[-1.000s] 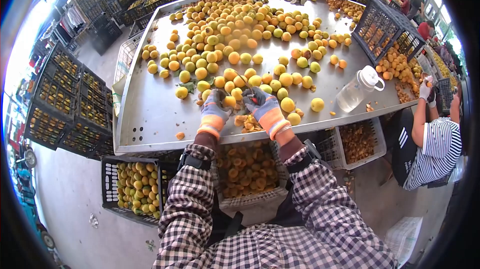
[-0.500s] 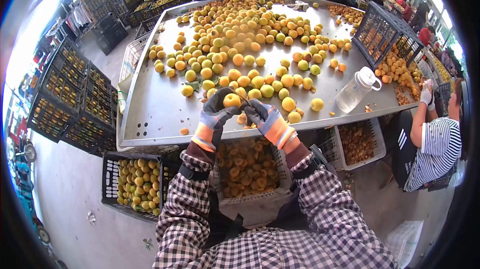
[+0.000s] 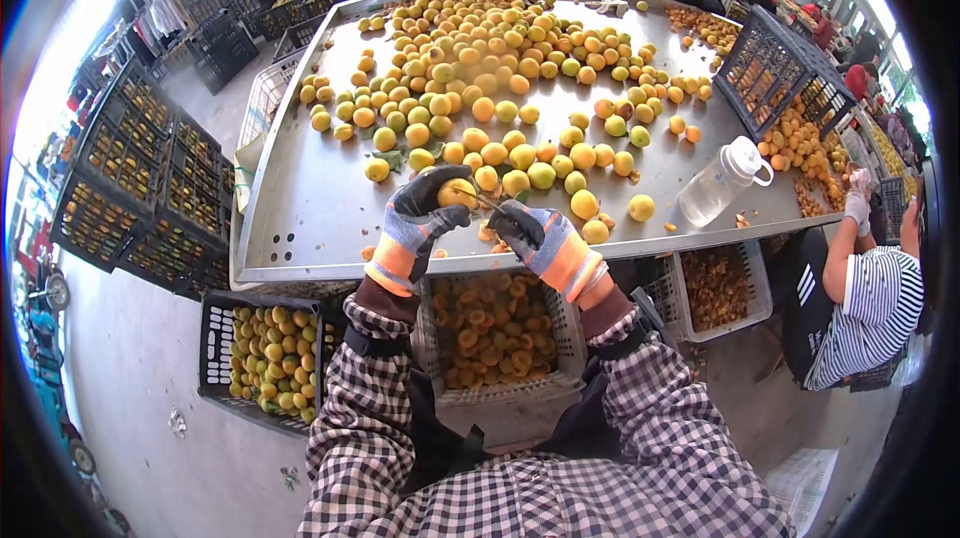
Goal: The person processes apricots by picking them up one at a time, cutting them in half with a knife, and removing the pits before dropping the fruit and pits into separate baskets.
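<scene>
In my gloved left hand (image 3: 418, 213) is a yellow apricot (image 3: 457, 194), wrapped by the thumb and fingers above the table's near edge. Close on its right, my gloved right hand (image 3: 528, 235) pinches a slim tool (image 3: 488, 202), like a small knife, whose tip meets the fruit's side. Much of the tool is hidden by my fingers. Loose apricots (image 3: 541, 175) lie just beyond both hands on the metal table (image 3: 330, 228). Below my hands stands a crate of halved apricots (image 3: 500, 338).
A water bottle (image 3: 722, 178) stands at right, near a tipped black crate (image 3: 775, 73) with apricots spilling out. At lower left is a black crate of whole apricots (image 3: 272, 358); a pale crate (image 3: 722, 288) of scraps sits right. A person in stripes (image 3: 875, 288) works there; others sit opposite.
My left hand has shifted slightly left and up with the apricot, which is turned in the fingers. The right hand has moved slightly, and the tool now shows against the fruit.
</scene>
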A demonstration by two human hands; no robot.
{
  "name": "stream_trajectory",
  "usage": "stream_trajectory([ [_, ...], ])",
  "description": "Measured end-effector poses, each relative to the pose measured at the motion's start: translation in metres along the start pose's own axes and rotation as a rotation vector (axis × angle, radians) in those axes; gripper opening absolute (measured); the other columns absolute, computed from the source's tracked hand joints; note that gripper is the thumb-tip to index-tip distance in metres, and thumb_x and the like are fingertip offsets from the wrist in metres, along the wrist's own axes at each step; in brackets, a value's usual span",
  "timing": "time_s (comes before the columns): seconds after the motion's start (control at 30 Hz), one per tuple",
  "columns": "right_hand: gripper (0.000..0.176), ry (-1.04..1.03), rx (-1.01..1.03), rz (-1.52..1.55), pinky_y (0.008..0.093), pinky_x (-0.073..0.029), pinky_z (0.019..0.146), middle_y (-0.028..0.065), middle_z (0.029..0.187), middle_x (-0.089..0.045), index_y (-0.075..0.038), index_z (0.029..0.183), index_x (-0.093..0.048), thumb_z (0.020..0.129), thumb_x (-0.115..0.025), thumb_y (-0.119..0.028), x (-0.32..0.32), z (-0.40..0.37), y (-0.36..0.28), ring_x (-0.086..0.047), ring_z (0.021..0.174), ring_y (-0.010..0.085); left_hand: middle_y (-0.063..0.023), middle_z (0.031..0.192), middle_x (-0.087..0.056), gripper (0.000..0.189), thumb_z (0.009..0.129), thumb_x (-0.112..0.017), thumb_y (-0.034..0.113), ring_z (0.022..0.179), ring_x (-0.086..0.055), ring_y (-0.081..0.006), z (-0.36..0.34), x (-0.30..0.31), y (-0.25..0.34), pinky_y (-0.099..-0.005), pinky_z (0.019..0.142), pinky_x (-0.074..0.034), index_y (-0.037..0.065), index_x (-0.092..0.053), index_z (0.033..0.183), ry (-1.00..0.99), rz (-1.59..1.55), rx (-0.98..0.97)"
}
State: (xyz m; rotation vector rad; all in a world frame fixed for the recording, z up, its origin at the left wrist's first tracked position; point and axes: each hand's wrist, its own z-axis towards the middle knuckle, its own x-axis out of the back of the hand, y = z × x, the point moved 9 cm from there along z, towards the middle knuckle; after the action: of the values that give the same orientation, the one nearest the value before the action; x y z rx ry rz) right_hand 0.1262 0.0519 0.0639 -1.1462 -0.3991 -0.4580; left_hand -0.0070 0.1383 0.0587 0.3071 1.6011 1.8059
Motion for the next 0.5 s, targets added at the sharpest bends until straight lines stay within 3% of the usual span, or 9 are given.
stream_trajectory([
  [0.17, 0.018, -0.011, 0.002, 0.027, 0.0414, -0.05, 0.072, 0.0171, 0.091, -0.066, -0.007, 0.106, -0.061, 0.089, -0.06, -0.015, -0.024, -0.007, 0.016, -0.063, 0.087, 0.037, -0.0055, 0.112, -0.062, 0.056, 0.071, -0.08, 0.003, 0.099, -0.06, -0.0135, -0.007, -0.007, 0.002, -0.026, 0.082, -0.053, 0.0, -0.058, 0.123, -0.025, 0.063, 0.008],
  [0.37, 0.019, -0.004, -0.036, 0.077, 0.0422, -0.05, 0.072, 0.0177, 0.09, -0.066, -0.007, 0.106, -0.06, 0.089, -0.061, -0.015, -0.021, -0.009, 0.014, -0.063, 0.088, 0.0375, -0.0044, 0.109, -0.063, 0.058, 0.072, -0.081, 0.01, 0.1, -0.059, -0.0133, -0.005, -0.011, -0.001, -0.026, 0.084, -0.051, 0.002, -0.058, 0.124, -0.012, -0.097, 0.032],
  [0.43, 0.022, -0.025, -0.019, 0.078, 0.0429, -0.05, 0.071, 0.0191, 0.091, -0.065, -0.006, 0.108, -0.058, 0.088, -0.061, -0.015, -0.018, -0.009, 0.009, -0.062, 0.087, 0.038, -0.0047, 0.114, -0.061, 0.055, 0.073, -0.08, 0.011, 0.1, -0.059, -0.0133, 0.001, -0.011, 0.01, -0.0263, 0.086, -0.05, 0.002, -0.057, 0.123, -0.095, 0.454, -0.211],
  [0.5, 0.023, 0.028, -0.006, -0.002, 0.0433, -0.05, 0.071, 0.0195, 0.09, -0.064, -0.005, 0.109, -0.057, 0.088, -0.061, -0.014, -0.009, -0.011, 0.0, -0.062, 0.086, 0.0384, -0.0047, 0.114, -0.061, 0.055, 0.073, -0.081, 0.012, 0.101, -0.058, -0.0135, -0.002, -0.008, 0.004, -0.0271, 0.088, -0.05, 0.002, -0.057, 0.122, -0.06, 0.376, -0.145],
])
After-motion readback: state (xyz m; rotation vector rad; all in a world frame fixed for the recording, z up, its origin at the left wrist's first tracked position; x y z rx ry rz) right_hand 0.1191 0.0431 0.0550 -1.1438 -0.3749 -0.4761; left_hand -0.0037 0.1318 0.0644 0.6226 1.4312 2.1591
